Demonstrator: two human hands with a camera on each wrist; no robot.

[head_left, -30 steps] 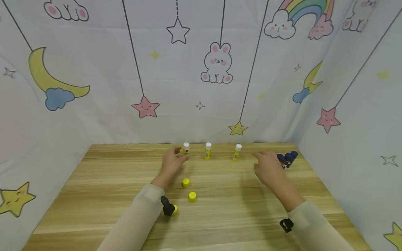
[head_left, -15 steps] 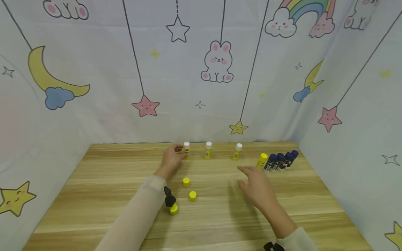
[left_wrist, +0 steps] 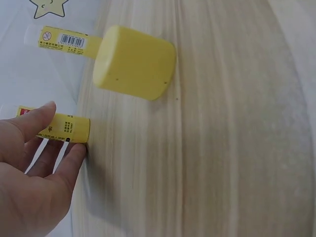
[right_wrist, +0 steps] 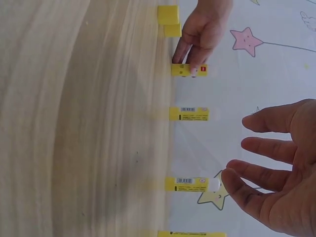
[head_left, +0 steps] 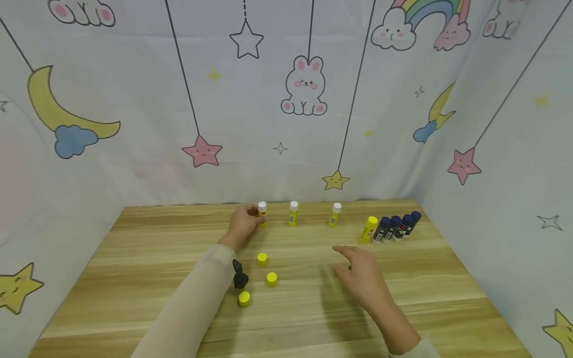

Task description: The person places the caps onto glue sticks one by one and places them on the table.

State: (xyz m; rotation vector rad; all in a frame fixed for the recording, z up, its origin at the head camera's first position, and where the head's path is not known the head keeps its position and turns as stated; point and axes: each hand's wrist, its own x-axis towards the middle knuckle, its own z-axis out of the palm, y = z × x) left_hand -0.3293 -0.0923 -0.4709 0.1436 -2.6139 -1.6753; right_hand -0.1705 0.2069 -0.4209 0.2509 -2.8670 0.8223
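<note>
My left hand (head_left: pixel 242 224) holds an upright glue stick (head_left: pixel 262 212), yellow-bodied with a white top, at the back of the table. In the left wrist view the thumb lies across the label of this glue stick (left_wrist: pixel 74 129) and the fingers reach behind it. My right hand (head_left: pixel 363 274) hovers over the table with its fingers spread and nothing in them. Two more white-topped glue sticks stand to the right, a middle one (head_left: pixel 293 214) and a farther one (head_left: pixel 335 215). Beyond them stands a glue stick with a yellow cap (head_left: pixel 369 229).
Several dark blue-capped sticks (head_left: pixel 390 228) stand in a row at the back right. Three loose yellow caps, a far one (head_left: pixel 262 259), a middle one (head_left: pixel 271 279) and a near one (head_left: pixel 243 298), sit by my left forearm. A patterned curtain (head_left: pixel 250 174) borders the wooden table (head_left: pixel 300 328).
My right hand has drawn back from the yellow-capped glue stick, toward me and left, uncovering it. My left hand's fingers have closed onto the leftmost glue stick. The head view has shifted slightly.
</note>
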